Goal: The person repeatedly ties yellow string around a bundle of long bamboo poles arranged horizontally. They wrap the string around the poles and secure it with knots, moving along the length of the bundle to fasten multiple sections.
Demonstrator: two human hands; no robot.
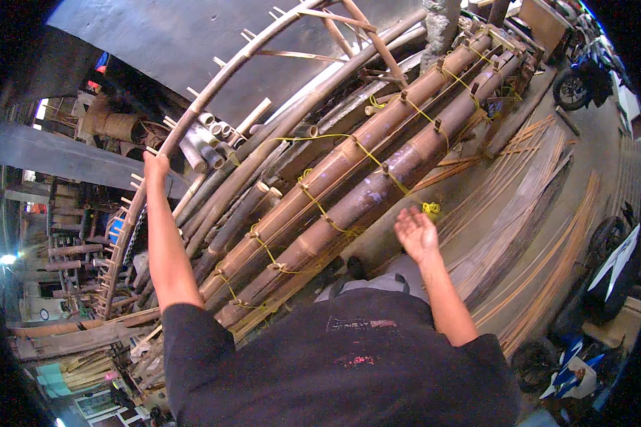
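My left hand (157, 166), arm stretched out ahead and to the left, is closed around a long curved pole (219, 82) with short pegs sticking out along it. My right hand (417, 233) is open, palm up and fingers slightly curled, with nothing in it. It hovers near the right side of two thick brown bamboo poles (349, 153) lying side by side. Thin yellow cord (269, 249) is looped along them over short pegs. A small bundle of yellow cord (431, 208) shows just beyond my right fingertips.
Cut bamboo tubes (210, 142) lie beyond the pegged pole, below a grey wall (171, 43). Long thin strips (520, 206) cover the floor at the right. Motorcycles (580, 85) stand along the right edge. Stacked bamboo and wood (71, 249) fill the left.
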